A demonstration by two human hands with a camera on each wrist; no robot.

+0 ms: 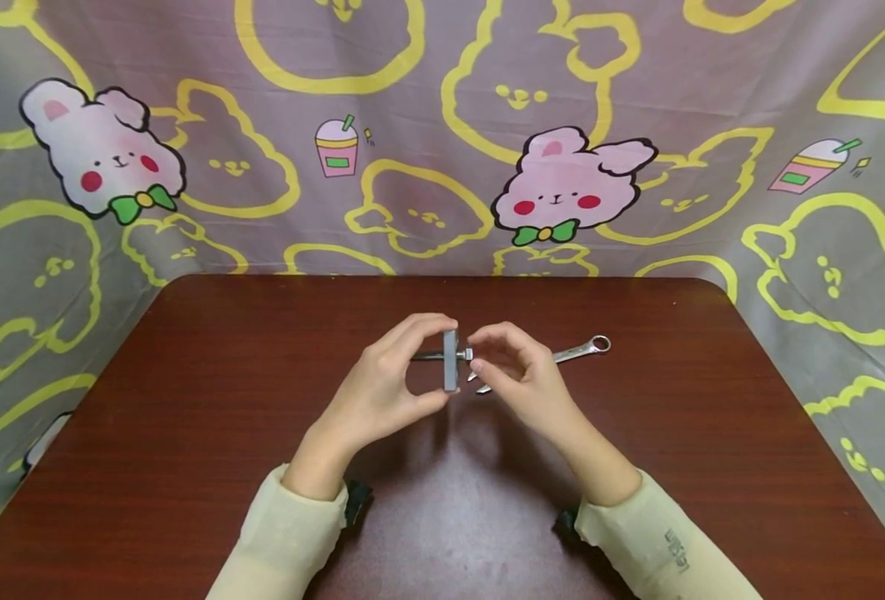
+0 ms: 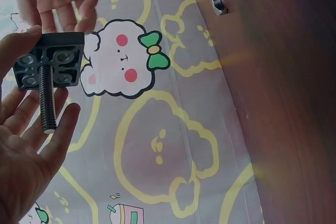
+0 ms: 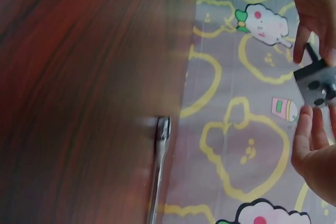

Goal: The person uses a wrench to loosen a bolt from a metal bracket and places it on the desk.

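Note:
My left hand [image 1: 382, 383] holds a grey square plate [image 1: 450, 360] upright above the table, its thumb below and fingers above. A threaded bolt [image 2: 47, 100] passes through the plate. Its shank points left, and its hex head [image 1: 468, 354] stands out on the right side. Beside that head is my right hand [image 1: 525, 375], its thumb and index finger bent loosely around it with a gap showing above the head. In the left wrist view the underside of the plate shows several round recesses. The right wrist view cuts off part of the plate and both hands.
A combination wrench [image 1: 581, 348] lies on the table behind the right hand, ring end to the right, its middle hidden by that hand. The dark red wooden table [image 1: 187, 400] meets a patterned cloth curtain [image 1: 427, 125] at the back and sides.

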